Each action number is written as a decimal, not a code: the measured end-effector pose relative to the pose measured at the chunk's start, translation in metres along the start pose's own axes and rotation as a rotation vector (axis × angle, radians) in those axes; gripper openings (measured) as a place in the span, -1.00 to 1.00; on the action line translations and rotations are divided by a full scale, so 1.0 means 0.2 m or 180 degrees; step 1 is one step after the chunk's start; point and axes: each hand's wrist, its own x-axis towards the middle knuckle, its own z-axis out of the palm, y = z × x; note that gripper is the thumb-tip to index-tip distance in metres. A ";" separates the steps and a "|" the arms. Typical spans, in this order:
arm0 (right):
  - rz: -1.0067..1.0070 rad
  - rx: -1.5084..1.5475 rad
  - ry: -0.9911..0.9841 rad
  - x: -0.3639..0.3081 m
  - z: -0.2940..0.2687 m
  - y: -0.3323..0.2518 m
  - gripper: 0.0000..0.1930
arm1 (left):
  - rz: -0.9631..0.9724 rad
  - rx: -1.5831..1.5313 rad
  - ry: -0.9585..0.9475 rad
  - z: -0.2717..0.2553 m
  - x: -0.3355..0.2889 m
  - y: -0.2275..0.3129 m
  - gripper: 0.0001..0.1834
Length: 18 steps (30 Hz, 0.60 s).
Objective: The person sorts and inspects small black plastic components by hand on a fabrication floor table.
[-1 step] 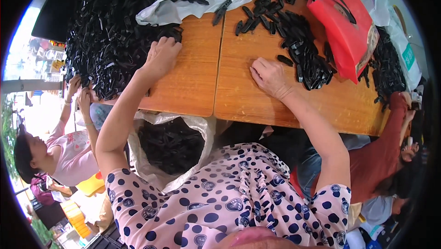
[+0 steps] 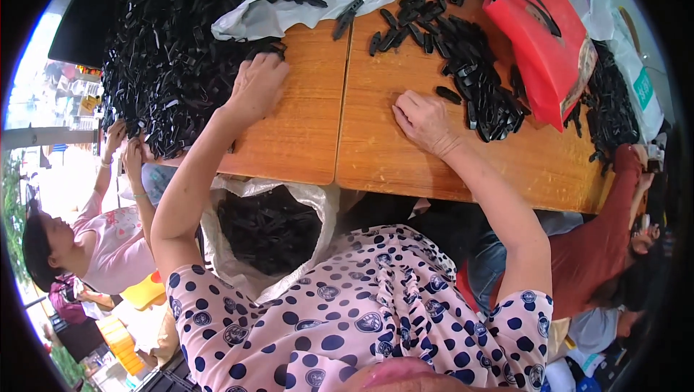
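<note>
My left hand is at the right edge of a large heap of small black plastic pieces, its fingers curled down against the table. Whether a piece is in those fingers is hidden. Farther right, my right hand rests on the wooden table with its fingers folded in and the thumb close against them; anything inside is out of sight. A single black piece lies just beyond its knuckles. Beside that, a second pile of longer black pieces stretches away toward the far side.
A white bag lies at the far middle, and a red bag stands at the right. Below the table's near edge is an open white sack of black pieces. One person works at the left, another at the right.
My left hand has shifted very slightly to the right by the heap's edge. The right hand stays where it was.
</note>
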 end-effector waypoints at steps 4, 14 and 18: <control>-0.0010 -0.0012 -0.0072 0.01 0.00 0.00 -0.88 | -0.0428 -0.0773 0.1207 0.22 0.40 -0.16 -0.60; 0.0067 0.0173 -0.0286 0.04 -0.02 0.01 -0.85 | -0.1393 0.0337 0.0590 0.57 1.09 -0.99 -0.46; 0.0132 0.0302 -0.0383 0.04 -0.01 -0.01 -0.84 | -0.1234 0.0272 0.0798 0.62 1.21 -1.26 -0.45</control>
